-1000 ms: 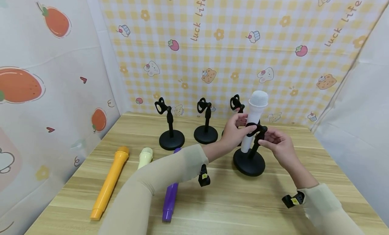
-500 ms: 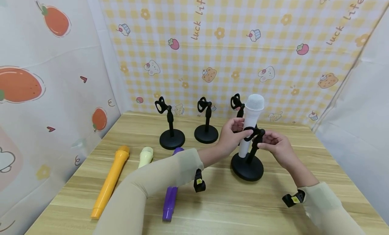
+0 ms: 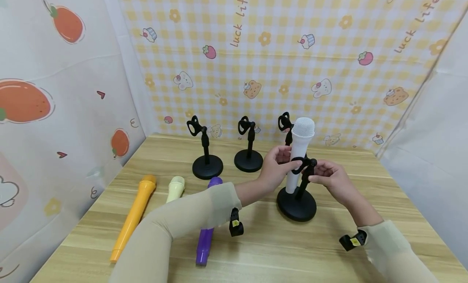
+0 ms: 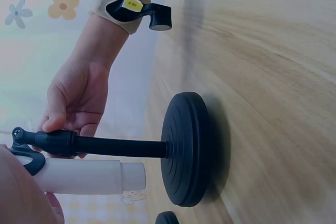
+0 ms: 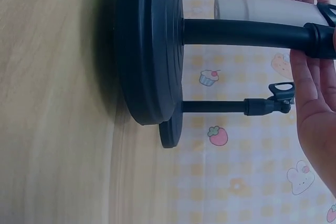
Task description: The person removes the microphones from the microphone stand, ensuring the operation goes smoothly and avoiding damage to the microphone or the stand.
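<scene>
A white microphone (image 3: 301,144) sits tilted in the clip of a black desk stand (image 3: 296,205), its mesh head up. My left hand (image 3: 273,169) holds the microphone at the clip, thumb over the clip's front. On the other side my right hand (image 3: 334,180) pinches the upper part of the stand's post, just below the clip joint. In the left wrist view, the microphone's lower end (image 4: 132,177) hangs beside the post, short of the round base (image 4: 184,150). The right wrist view shows the right fingers (image 5: 310,82) behind the post.
Three more black stands, the left one (image 3: 207,167), the middle one (image 3: 248,160) and one partly hidden (image 3: 284,122), line the back. Orange (image 3: 133,218), pale yellow (image 3: 176,187) and purple (image 3: 204,244) microphones lie at left, the last two partly under the left sleeve (image 3: 197,210).
The stand and white microphone have shifted slightly toward me and left, the microphone sitting lower in view. Both hands have moved along with them, keeping their hold.
</scene>
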Action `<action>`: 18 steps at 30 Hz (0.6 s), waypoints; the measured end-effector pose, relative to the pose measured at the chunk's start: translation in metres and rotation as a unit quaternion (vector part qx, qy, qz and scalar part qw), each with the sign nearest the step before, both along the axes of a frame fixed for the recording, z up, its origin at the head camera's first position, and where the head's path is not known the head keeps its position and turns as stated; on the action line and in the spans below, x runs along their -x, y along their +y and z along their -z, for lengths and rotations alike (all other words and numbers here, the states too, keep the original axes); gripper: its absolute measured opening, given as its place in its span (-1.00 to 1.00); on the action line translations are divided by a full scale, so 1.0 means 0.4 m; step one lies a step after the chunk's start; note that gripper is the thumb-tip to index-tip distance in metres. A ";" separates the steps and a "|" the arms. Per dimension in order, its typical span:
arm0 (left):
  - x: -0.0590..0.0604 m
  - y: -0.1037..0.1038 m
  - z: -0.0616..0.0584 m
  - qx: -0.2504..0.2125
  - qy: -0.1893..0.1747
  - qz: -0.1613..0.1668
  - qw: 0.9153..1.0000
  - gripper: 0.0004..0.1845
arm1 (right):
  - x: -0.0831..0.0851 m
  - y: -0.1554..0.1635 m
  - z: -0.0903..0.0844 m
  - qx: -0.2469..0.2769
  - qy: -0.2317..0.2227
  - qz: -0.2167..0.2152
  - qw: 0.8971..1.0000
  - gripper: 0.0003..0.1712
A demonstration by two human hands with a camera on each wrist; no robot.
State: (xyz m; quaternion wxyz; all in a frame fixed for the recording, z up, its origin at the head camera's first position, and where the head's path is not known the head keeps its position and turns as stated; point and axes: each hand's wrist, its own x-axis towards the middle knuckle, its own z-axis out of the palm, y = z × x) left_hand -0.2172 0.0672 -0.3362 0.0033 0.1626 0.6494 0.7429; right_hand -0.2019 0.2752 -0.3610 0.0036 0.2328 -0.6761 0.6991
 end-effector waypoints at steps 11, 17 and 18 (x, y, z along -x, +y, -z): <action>-0.014 -0.008 0.014 -0.004 -0.004 -0.003 1.000 -0.62 | 0.001 -0.001 0.023 0.005 0.000 -0.021 1.000 -0.57; -0.016 -0.012 0.021 0.000 -0.002 -0.004 1.000 -0.61 | 0.004 -0.001 0.033 0.005 0.001 -0.027 1.000 -0.56; -0.015 -0.013 0.022 0.001 0.000 -0.005 1.000 -0.61 | 0.005 -0.001 0.034 0.006 0.001 -0.028 1.000 -0.56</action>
